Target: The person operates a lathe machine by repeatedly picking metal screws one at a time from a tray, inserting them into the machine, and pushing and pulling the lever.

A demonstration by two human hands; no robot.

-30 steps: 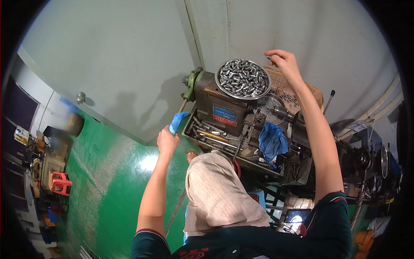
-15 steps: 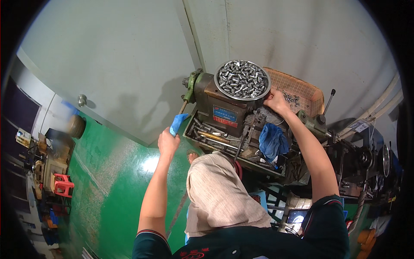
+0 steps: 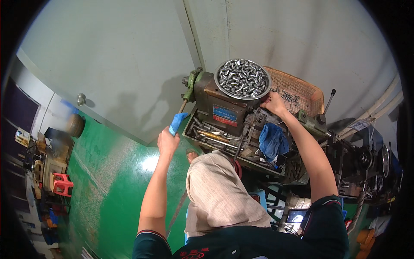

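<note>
My left hand (image 3: 167,141) is closed round the lower end of a lever, whose grip is wrapped in blue cloth (image 3: 177,123). The lever runs up to a green fitting (image 3: 189,91) at the left end of a small bench lathe (image 3: 206,105). A round metal bowl (image 3: 227,92) heaped with short shiny metal parts (image 3: 242,77) sits on top of the lathe. Just right of the bowl's lower rim, my right hand (image 3: 273,103) is at the lathe's working end, its fingers bent together. Their tips are partly hidden, and I cannot make out what they hold.
Behind my right hand stands a tan plastic basket (image 3: 312,86) with some metal parts inside. A blue rag (image 3: 272,140) hangs over the lathe's front. Tools and rods lie in the tray (image 3: 213,137) below. A lever with a black knob (image 3: 330,101) rises at the right.
My right hand has shifted slightly left and down beside the bowl, its fingers drawn in closer to the lathe. My left hand stays on the lever, nearly unmoved.
</note>
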